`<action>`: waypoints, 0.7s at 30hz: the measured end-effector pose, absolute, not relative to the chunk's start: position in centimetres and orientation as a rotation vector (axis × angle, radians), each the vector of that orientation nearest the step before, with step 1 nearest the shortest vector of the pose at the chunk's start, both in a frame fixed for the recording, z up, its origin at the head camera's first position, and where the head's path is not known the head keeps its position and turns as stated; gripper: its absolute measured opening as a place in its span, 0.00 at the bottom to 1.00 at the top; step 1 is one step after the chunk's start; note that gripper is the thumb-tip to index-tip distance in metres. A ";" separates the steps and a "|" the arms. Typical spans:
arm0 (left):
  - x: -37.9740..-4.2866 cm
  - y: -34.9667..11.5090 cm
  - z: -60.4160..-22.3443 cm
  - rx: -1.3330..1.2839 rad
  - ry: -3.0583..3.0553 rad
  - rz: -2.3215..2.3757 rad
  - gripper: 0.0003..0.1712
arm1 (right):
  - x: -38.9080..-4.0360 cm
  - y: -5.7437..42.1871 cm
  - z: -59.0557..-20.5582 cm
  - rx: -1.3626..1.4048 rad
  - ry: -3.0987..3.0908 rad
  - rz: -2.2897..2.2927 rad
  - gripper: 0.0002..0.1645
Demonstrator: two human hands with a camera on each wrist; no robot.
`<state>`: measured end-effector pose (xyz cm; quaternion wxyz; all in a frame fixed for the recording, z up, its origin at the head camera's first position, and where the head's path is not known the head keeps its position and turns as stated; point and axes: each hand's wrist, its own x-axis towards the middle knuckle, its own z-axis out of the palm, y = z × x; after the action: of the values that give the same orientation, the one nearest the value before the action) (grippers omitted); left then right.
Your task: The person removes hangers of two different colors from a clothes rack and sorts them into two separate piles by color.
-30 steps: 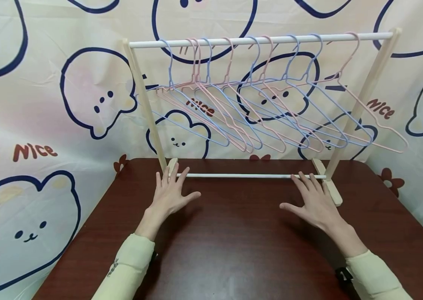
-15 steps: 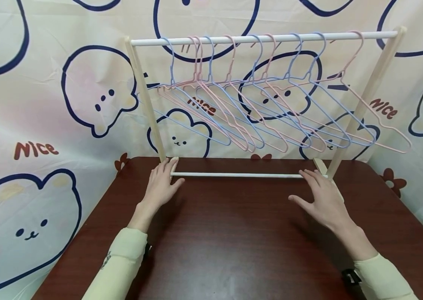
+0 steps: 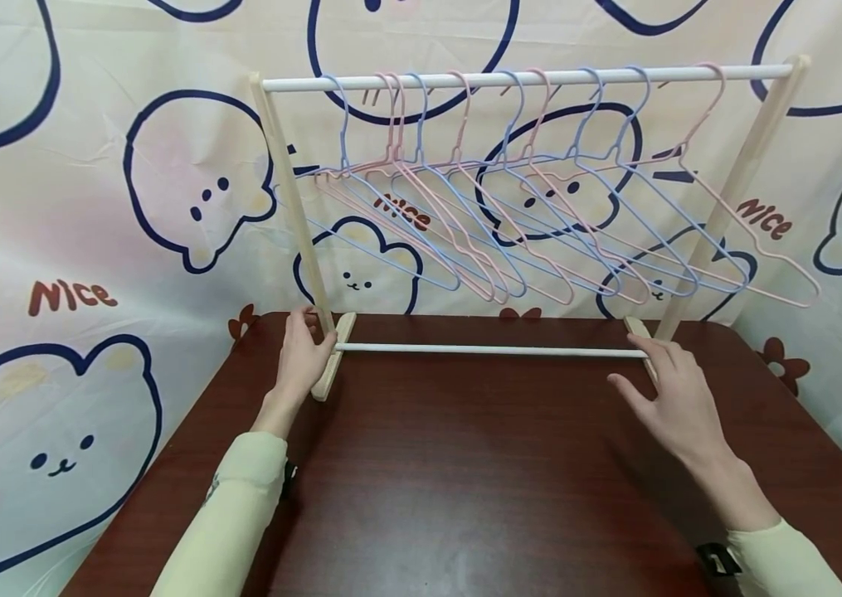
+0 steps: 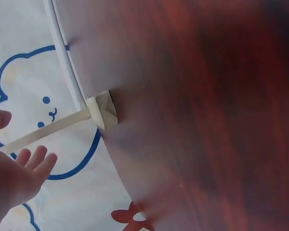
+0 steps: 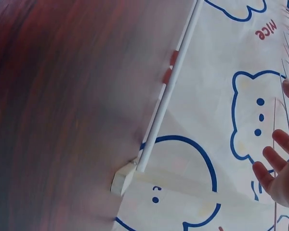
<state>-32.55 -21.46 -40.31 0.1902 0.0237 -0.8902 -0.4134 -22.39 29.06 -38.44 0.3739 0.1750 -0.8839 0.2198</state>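
Note:
A wooden clothes rack with a white top rail (image 3: 495, 79) stands at the table's back. Several pink hangers (image 3: 720, 87) and blue hangers (image 3: 344, 137) hang from that rail. My left hand (image 3: 299, 361) is at the bottom of the left post (image 3: 294, 199), thumb in front and fingers on its outer side. In the left wrist view, the post (image 4: 48, 129) passes between spread thumb and fingers. Low by the right post (image 3: 734, 195), my right hand (image 3: 682, 402) reaches over the right foot (image 3: 637, 327) with fingers extended, partly hiding it. It holds nothing.
A white lower bar (image 3: 488, 350) joins the two feet, and the left foot (image 3: 334, 365) points toward me. Behind the dark brown table (image 3: 465, 481) hangs a cloth (image 3: 189, 182) printed with cartoon bears.
My left hand has moved outward from over the left foot to the outer side of the left post. My right hand has shifted right, off the lower bar's end. The hangers hang as before.

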 end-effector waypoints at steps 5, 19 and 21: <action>-33.6 -21.9 -40.0 0.071 -2.509 -1.178 0.35 | -22.1 29.8 -38.0 0.407 -2.251 0.573 0.41; -35.5 -21.7 -39.3 0.069 -2.521 -0.980 0.29 | -21.5 31.9 -36.3 0.350 -2.161 0.553 0.40; -35.6 -21.7 -39.5 0.077 -2.521 -0.967 0.28 | -21.2 32.5 -36.0 0.345 -2.146 0.539 0.40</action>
<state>-35.59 -21.74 -39.50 0.2186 0.0276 -0.9108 -0.3492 -21.22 32.45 -36.00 0.4358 0.1386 -0.8626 0.2164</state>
